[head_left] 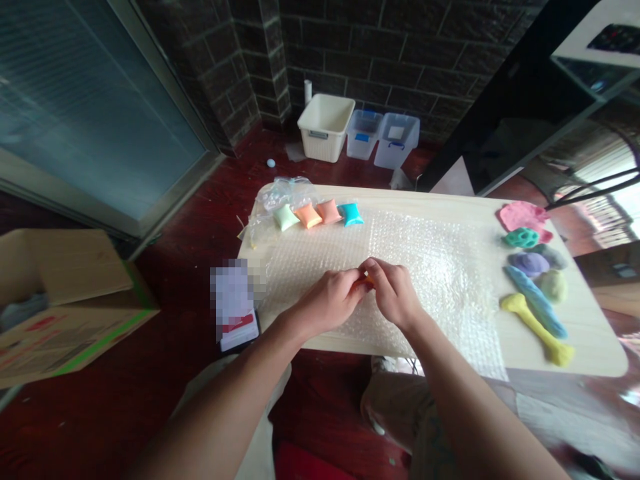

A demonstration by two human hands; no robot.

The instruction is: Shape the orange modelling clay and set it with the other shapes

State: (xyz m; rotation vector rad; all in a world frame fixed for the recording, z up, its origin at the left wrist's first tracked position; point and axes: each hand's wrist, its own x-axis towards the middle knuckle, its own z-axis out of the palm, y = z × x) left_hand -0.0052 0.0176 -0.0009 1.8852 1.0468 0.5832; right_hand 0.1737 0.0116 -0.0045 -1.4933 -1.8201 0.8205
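Observation:
My left hand and my right hand meet over the middle of the bubble wrap. Their fingertips pinch together on a small orange piece, mostly covered by the fingers; its exact kind does not show. Beyond the hands lie soft pillow-shaped packets in a row: pale green, orange, salmon and bright blue. A crumpled clear plastic bag sits behind them.
Clay-like shapes line the table's right side, among them a pink slab, a blue strip and a yellow bone shape. A phone-like device is at the left edge. A cardboard box stands left; bins are behind.

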